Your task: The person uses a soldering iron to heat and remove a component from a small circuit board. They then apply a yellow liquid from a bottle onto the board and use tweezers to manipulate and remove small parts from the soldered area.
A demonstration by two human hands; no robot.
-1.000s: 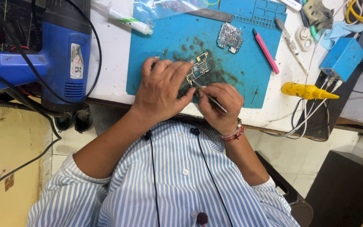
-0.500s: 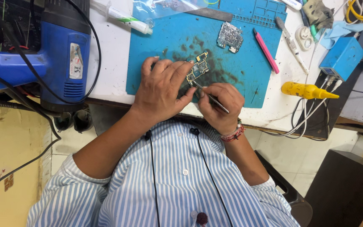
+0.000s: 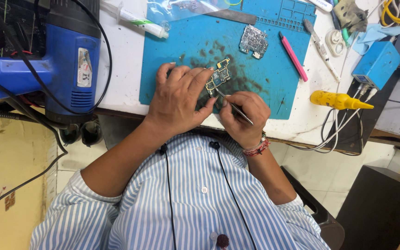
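My left hand [image 3: 178, 99] pinches the small circuit board [image 3: 218, 79] near the blue mat's [image 3: 274, 88] front edge; my right hand [image 3: 242, 115] grips tweezers [image 3: 234, 107] touching it.

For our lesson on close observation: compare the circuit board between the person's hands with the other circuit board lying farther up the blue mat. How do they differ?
The held circuit board is gold-coloured and irregular in outline; the loose circuit board is silvery and more compact. The held one is steadied by the left hand while the right hand works on it with tweezers; the loose one lies untouched. The held one sits on a dark-stained patch, the loose one on cleaner mat. Both are small and bare.
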